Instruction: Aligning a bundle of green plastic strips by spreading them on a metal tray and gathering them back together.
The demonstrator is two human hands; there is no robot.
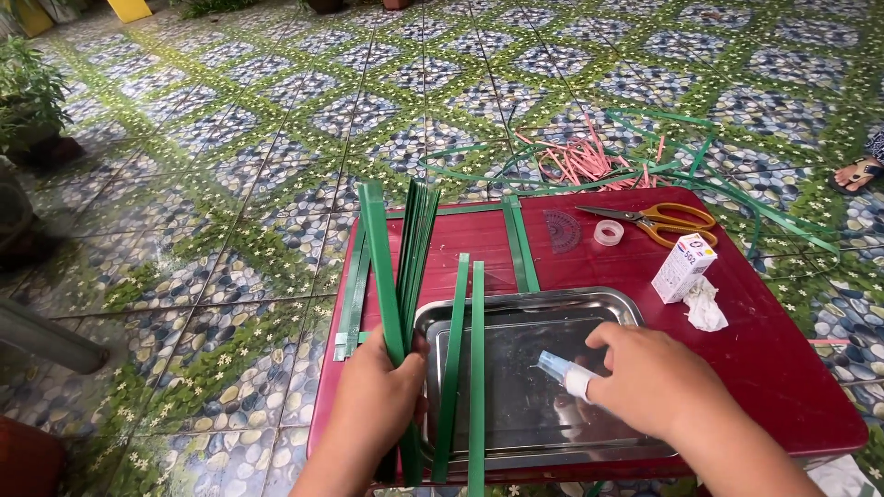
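My left hand (378,405) grips a bundle of long green plastic strips (405,267), held upright and fanned at the top. Two more green strips (465,359) of the bundle lean across the left rim of a shiny metal tray (525,304) on a dark red table (783,359). My right hand (658,382) holds a small clear glue tube (564,372) with its tip pointing left over the tray.
On the table lie yellow-handled scissors (658,221), a roll of clear tape (608,232), a protractor (562,228), a small white box (683,267), crumpled tissue (705,306) and flat green strips (518,241). Pink and green strips (589,164) litter the tiled floor. A sandalled foot (861,173) shows at right.
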